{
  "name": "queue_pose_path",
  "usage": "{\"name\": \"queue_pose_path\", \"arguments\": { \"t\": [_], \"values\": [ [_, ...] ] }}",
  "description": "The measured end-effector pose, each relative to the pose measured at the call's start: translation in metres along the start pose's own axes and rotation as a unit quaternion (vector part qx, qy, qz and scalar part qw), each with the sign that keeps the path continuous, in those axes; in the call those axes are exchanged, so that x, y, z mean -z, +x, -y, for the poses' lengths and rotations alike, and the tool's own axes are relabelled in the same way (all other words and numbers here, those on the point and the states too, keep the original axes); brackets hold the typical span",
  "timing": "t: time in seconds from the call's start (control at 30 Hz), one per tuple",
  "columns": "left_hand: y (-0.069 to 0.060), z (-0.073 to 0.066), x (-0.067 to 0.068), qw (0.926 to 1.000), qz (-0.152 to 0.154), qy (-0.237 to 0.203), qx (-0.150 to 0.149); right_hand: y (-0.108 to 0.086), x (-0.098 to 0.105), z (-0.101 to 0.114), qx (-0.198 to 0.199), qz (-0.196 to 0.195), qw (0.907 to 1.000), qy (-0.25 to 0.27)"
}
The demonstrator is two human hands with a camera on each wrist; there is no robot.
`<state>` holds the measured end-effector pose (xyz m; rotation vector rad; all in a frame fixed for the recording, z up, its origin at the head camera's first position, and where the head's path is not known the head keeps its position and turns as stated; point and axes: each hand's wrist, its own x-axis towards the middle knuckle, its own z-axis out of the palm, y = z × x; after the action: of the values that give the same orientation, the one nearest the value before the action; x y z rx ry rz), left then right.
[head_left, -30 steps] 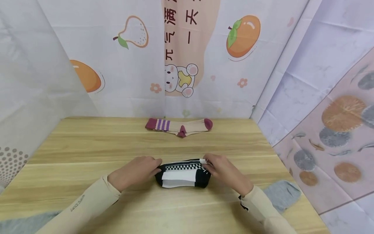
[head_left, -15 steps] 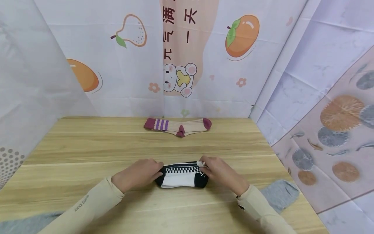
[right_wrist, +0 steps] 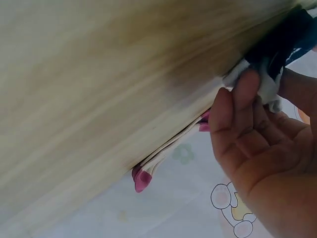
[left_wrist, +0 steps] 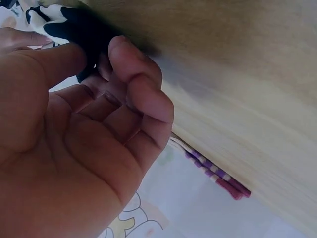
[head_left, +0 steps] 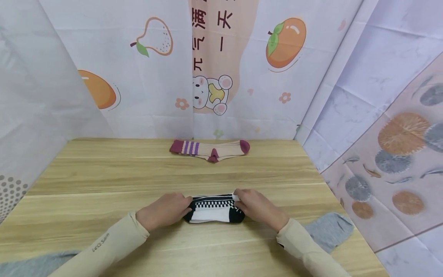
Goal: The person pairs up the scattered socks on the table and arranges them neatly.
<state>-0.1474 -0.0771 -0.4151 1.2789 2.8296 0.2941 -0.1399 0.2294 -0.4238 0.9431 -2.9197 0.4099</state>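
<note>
A black-and-white sock [head_left: 212, 214] with a checkered band lies sideways on the table, between both hands. My left hand [head_left: 165, 211] pinches its black left end between thumb and fingers; the left wrist view shows the black cloth [left_wrist: 81, 29] at those fingertips. At the upper right corner, my right hand [head_left: 260, 207] pinches the white edge, and in the right wrist view white cloth [right_wrist: 270, 87] shows between thumb and fingers. Whether it is one sock or a stacked pair, I cannot tell.
Beige socks [head_left: 225, 150] with maroon ends and purple stripes lie at the table's back edge. One grey sock [head_left: 330, 231] is by the right forearm, another grey one [head_left: 38, 263] by the left. Printed curtains [head_left: 138, 96] stand behind the wooden table [head_left: 114, 169].
The white upper layer has been drawn down flatter over the sock's front. My right hand has shifted slightly left and toward me; the left hand keeps its pinch, slightly lower.
</note>
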Motion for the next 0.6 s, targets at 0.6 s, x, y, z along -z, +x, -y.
{"name": "queue_pose_path", "arguments": {
  "t": [0.6],
  "values": [
    [-0.013,-0.038,-0.001,0.9818,-0.139,0.086,-0.096,-0.024,0.003,0.036,0.108,-0.140,0.9762,-0.126]
  ]
}}
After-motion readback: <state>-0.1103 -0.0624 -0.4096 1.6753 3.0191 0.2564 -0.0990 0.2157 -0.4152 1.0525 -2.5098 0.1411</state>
